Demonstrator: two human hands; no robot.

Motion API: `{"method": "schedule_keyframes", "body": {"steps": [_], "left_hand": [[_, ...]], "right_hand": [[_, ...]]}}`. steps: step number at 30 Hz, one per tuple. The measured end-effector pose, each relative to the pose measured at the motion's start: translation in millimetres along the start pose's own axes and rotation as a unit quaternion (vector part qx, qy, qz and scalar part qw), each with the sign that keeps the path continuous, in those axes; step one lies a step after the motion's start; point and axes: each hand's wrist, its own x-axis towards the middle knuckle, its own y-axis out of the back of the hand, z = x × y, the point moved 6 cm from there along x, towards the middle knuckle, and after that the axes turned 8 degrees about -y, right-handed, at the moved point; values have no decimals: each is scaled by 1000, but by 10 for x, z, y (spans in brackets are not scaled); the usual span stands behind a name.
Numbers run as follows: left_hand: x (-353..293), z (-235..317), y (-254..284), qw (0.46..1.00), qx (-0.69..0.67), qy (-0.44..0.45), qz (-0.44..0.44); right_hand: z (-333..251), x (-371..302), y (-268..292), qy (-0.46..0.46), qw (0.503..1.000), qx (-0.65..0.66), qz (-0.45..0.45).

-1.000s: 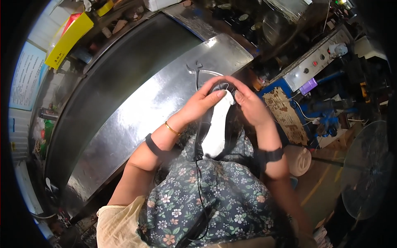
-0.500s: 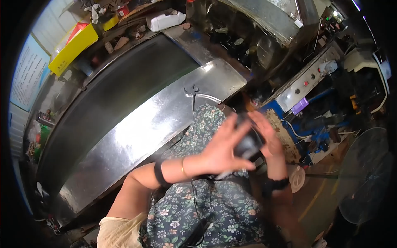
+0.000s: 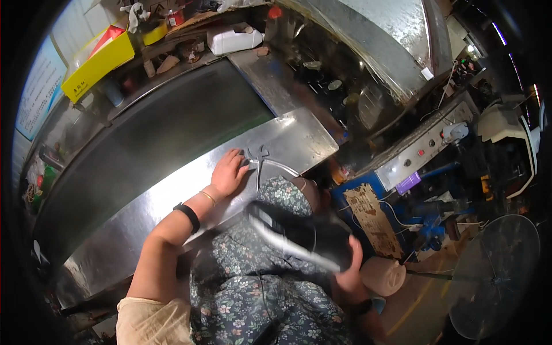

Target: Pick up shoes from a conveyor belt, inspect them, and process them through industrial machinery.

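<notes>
A black shoe point(image 3: 313, 233) with a white sole edge is in my right hand point(image 3: 349, 270), tilted and slightly blurred in front of my floral apron point(image 3: 241, 296). Only part of that hand shows; its fingers grip one end of the shoe. My left hand point(image 3: 228, 171) rests on the shiny metal sheet point(image 3: 167, 207) with fingers stretched out. Right beside its fingertips lie metal pincers point(image 3: 260, 156) with curved handles. Part of the pincers near the thumb is hard to make out.
Behind the sheet stretches a dark belt point(image 3: 167, 115). A yellow box point(image 3: 99, 64) and a white plastic bottle point(image 3: 233, 39) sit at the back. On the right are a control panel point(image 3: 417, 152), a round fan guard point(image 3: 494, 276) and a pale plastic jug point(image 3: 382, 276).
My hands were together around the dark shoe; now they are apart. The left has let go and reached forward to the sheet near the pincers; the right has lowered, keeping the shoe.
</notes>
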Motion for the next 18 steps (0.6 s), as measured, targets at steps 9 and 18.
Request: {"method": "schedule_keyframes", "body": {"steps": [9, 18], "left_hand": [[-29, -52, -219, 999, 29, 7, -24], [-25, -96, -168, 994, 49, 45, -92]], "right_hand": [[26, 3663, -524, 187, 945, -223, 147], [667, 5538, -858, -5, 740, -664, 102]]}}
